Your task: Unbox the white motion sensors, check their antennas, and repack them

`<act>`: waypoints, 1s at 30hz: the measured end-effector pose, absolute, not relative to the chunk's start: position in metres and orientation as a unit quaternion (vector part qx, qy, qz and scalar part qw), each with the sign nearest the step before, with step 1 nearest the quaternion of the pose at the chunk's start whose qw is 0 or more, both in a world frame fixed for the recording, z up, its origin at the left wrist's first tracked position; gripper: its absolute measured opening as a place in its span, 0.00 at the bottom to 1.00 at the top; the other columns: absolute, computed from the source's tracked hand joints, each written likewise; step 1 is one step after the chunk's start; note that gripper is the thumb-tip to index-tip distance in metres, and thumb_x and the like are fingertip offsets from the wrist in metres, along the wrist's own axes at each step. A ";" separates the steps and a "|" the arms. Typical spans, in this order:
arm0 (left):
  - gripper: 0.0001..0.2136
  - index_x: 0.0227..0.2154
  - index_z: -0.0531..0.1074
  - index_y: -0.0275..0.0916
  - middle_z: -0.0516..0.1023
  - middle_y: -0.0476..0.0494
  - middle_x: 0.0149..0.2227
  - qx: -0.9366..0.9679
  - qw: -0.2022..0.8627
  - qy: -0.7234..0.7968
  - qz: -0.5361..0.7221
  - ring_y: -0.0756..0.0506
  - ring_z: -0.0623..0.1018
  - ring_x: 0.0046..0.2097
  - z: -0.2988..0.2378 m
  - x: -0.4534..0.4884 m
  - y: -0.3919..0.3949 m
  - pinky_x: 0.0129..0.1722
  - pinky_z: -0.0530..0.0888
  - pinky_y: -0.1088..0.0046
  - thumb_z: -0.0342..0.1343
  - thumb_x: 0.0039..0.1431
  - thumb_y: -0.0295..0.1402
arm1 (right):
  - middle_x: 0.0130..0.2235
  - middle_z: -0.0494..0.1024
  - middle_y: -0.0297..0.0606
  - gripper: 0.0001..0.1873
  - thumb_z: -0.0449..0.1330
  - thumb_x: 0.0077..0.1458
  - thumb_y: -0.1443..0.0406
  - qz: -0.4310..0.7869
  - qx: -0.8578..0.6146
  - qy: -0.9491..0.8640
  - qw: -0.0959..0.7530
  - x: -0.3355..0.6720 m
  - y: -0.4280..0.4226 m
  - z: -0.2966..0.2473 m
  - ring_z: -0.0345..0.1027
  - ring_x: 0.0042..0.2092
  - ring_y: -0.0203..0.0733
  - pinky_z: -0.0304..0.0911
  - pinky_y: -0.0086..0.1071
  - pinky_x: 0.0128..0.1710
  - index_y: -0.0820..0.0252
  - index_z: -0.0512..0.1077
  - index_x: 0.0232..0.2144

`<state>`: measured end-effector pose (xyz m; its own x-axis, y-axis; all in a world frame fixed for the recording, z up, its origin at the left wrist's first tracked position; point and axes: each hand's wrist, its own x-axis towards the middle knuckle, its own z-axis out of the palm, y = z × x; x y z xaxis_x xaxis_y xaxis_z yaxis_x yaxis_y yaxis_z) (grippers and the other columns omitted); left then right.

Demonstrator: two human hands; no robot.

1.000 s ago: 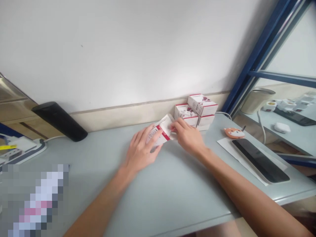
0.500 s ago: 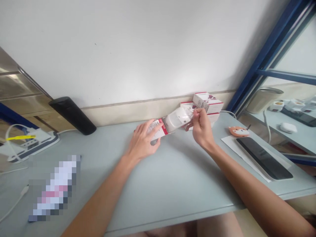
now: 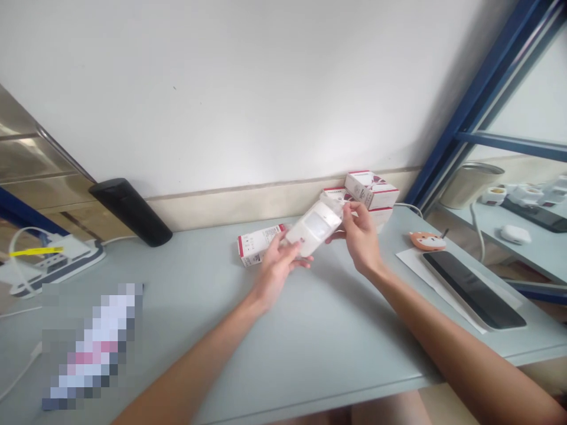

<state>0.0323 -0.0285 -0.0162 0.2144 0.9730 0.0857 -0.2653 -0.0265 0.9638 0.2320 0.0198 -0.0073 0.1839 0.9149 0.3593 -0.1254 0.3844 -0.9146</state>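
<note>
White oblong plastic device [image 3: 309, 230] | now clearing red-and-white cardboard carton [image 3: 258, 240], clear film [image 3: 335, 205] remaining | my left hand [image 3: 275, 267] clasping it, right hand [image 3: 362, 236] pinching film

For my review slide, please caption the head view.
Left hand holds a rounded white device in clear plastic wrapping, right hand pinching the wrapping's end, over a blue-grey table.

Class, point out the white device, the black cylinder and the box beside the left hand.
White device [image 3: 312, 228], head view: front face.
Black cylinder [image 3: 131, 212], head view: long side.
Box [image 3: 258, 239], head view: printed face.
</note>
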 end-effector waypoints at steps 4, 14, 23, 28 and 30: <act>0.21 0.56 0.75 0.38 0.81 0.36 0.52 0.418 0.676 0.334 0.506 0.44 0.82 0.43 -0.016 0.033 -0.025 0.48 0.78 0.64 0.68 0.64 0.38 | 0.34 0.74 0.31 0.22 0.56 0.69 0.42 0.352 -0.390 -0.597 0.606 0.228 0.009 -0.001 0.71 0.30 0.37 0.71 0.31 0.27 0.52 0.70 0.46; 0.26 0.63 0.72 0.43 0.79 0.32 0.61 0.448 0.721 0.311 0.427 0.36 0.85 0.49 -0.022 0.020 -0.023 0.47 0.81 0.59 0.67 0.66 0.42 | 0.33 0.77 0.36 0.21 0.62 0.67 0.47 0.287 -0.409 -0.696 0.515 0.235 0.006 0.011 0.69 0.34 0.39 0.66 0.33 0.32 0.56 0.76 0.32; 0.22 0.59 0.74 0.37 0.78 0.28 0.63 0.409 0.766 0.317 0.381 0.32 0.86 0.51 -0.025 0.017 -0.017 0.53 0.79 0.55 0.63 0.70 0.44 | 0.36 0.78 0.36 0.12 0.61 0.70 0.54 0.046 -0.422 -0.593 0.684 0.236 0.008 0.007 0.74 0.34 0.39 0.72 0.33 0.32 0.55 0.75 0.39; 0.23 0.62 0.71 0.41 0.78 0.29 0.63 0.391 0.771 0.318 0.391 0.30 0.86 0.52 -0.020 0.012 -0.018 0.52 0.79 0.50 0.64 0.68 0.39 | 0.45 0.74 0.40 0.08 0.59 0.71 0.57 -0.030 -0.400 -0.520 0.754 0.247 0.009 0.016 0.75 0.43 0.43 0.75 0.37 0.38 0.52 0.72 0.46; 0.25 0.64 0.69 0.43 0.79 0.29 0.61 0.390 0.776 0.306 0.391 0.29 0.85 0.53 -0.018 0.011 -0.019 0.52 0.78 0.50 0.64 0.67 0.37 | 0.47 0.74 0.42 0.06 0.59 0.71 0.59 -0.040 -0.399 -0.555 0.729 0.248 0.009 0.017 0.75 0.48 0.47 0.75 0.41 0.44 0.51 0.71 0.47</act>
<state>0.0105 -0.0186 -0.0176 0.5073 0.8447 -0.1709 -0.3673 0.3913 0.8438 0.2484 0.0092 0.0174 0.3811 0.3843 0.8408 0.5017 0.6779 -0.5373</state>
